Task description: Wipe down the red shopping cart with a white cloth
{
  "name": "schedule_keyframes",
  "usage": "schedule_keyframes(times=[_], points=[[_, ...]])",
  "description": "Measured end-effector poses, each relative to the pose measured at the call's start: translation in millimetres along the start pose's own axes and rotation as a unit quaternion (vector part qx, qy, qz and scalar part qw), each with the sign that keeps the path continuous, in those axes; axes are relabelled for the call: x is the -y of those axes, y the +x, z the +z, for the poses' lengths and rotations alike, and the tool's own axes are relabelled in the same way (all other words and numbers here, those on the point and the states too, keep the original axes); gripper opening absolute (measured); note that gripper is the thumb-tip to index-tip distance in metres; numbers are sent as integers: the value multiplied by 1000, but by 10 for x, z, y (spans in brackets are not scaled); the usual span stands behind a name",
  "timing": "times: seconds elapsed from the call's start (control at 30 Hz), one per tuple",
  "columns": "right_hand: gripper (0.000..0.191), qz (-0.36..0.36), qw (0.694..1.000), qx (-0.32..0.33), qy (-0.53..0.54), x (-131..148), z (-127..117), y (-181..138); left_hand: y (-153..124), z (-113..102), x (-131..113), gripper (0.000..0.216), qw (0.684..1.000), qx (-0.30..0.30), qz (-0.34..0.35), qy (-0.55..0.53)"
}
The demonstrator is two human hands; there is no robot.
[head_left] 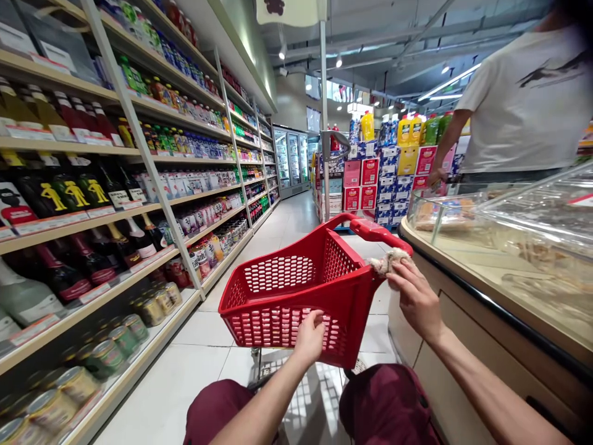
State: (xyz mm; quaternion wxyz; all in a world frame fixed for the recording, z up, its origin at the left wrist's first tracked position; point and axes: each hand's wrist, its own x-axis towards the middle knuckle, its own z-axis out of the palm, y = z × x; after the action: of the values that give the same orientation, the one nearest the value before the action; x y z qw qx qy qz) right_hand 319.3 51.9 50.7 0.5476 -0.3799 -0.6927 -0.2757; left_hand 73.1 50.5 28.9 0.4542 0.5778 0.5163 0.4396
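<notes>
A red plastic shopping cart [278,296] with a perforated basket stands in front of my knees, its handle [370,227] at the upper right. My right hand [417,296] presses a crumpled whitish cloth [391,261] against the handle's right end, fingers closed over it. My left hand [311,334] is in front of the basket's near side wall, fingers curled in loosely. Nothing shows in that hand, and whether it touches the wall I cannot tell.
Tall shelves [185,157] of bottles and cans line the left. A glass-topped display counter [500,228] runs along the right, with a person [523,105] in a white T-shirt behind it. Stacked drink cartons [393,173] and a metal pole [323,93] stand ahead, glass-door coolers [291,157] farther back.
</notes>
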Motion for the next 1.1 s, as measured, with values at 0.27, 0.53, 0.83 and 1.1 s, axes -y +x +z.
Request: schedule_keyframes(times=[0.27, 0.53, 0.83, 1.1], points=[[30, -31, 998, 49, 31, -9, -41, -156, -80, -20, -112, 34, 996, 10, 55, 65], [30, -59, 997, 52, 16, 118, 126, 311, -7, -407, -278, 46, 882, -147, 247, 374], [31, 19, 991, 94, -98, 68, 281, 604, -4, -776, -56, 47, 799, -110, 199, 557], [31, -61, 975, 188, -105, 298, 333, 443, -31, -1033, -153, 26, 791, -105, 224, 560]])
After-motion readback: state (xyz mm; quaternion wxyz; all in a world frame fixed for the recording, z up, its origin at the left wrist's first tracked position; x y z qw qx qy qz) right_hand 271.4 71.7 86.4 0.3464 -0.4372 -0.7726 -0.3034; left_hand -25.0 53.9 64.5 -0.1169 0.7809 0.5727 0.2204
